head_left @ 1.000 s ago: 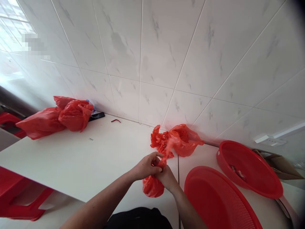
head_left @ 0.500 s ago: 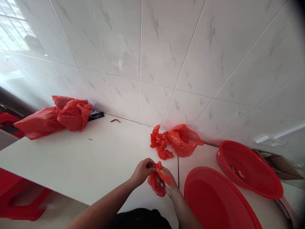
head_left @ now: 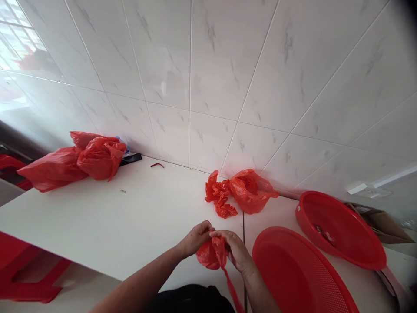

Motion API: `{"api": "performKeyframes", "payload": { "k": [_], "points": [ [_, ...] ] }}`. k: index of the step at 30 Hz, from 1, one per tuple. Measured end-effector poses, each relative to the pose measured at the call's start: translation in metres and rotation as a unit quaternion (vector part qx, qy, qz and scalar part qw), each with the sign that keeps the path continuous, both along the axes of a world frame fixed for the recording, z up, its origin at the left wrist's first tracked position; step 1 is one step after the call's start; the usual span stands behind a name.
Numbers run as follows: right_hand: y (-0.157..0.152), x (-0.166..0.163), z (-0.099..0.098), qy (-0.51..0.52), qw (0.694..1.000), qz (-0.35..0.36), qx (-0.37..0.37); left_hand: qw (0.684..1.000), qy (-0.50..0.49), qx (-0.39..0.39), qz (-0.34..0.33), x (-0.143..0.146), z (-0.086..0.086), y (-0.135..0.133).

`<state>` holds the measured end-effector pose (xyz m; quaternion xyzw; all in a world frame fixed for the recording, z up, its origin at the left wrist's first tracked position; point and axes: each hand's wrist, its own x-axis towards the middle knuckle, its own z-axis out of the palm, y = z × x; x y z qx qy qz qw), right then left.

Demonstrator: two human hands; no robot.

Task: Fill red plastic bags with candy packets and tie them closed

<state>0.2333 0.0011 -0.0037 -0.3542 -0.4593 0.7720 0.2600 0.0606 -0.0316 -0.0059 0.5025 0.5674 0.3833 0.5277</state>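
Head view: left grip [head_left: 198,237] and right grip [head_left: 235,247] pinch a red bag [head_left: 206,257].

The person's left grip [head_left: 196,240] and right grip [head_left: 236,250] pinch a red bag [head_left: 206,257] near a red basket [head_left: 283,269].

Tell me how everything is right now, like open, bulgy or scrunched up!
Left hand: gripping the held bag
Right hand: gripping it too
Held bag: rounded, bunched at its top
Scrunched bag: crumpled
Puffed bag: loose, by the wall
Bags at the left end: bulging
Near basin: open-topped
Far basin: open-topped, small things inside
Thin red strip: curved
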Motion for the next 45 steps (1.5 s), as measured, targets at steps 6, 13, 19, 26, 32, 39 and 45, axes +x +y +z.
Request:
{"api": "performKeyframes", "payload": {
  "k": [6,13,19,26,32,39,45],
  "points": [
    [0.003,-0.005,0.008,-0.178,0.974,0.004,0.139,0.999,0.046,-0.020,0.014,0.001,0.002,0.003],
    [0.002,-0.014,-0.005,-0.362,0.898,-0.099,0.231,0.996,0.090,-0.016,0.007,0.006,0.006,0.000],
    [0.003,-0.016,-0.011,-0.119,0.986,-0.076,0.084,0.993,0.115,-0.006,0.004,0.002,0.001,-0.003],
    [0.013,-0.016,-0.028,-0.151,0.969,-0.169,0.099,0.980,0.194,0.035,-0.036,-0.013,-0.005,-0.002],
    [0.025,0.003,-0.046,-0.302,0.893,-0.271,0.196,0.963,0.256,0.058,-0.065,-0.054,-0.020,-0.021],
    [0.019,0.018,-0.062,-0.354,0.873,-0.246,0.228,0.940,0.324,-0.030,-0.100,-0.080,-0.032,-0.040],
    [0.006,0.014,-0.061,-0.319,0.898,-0.220,0.210,0.931,0.345,0.058,-0.101,-0.045,-0.036,-0.015]
  ]
}}
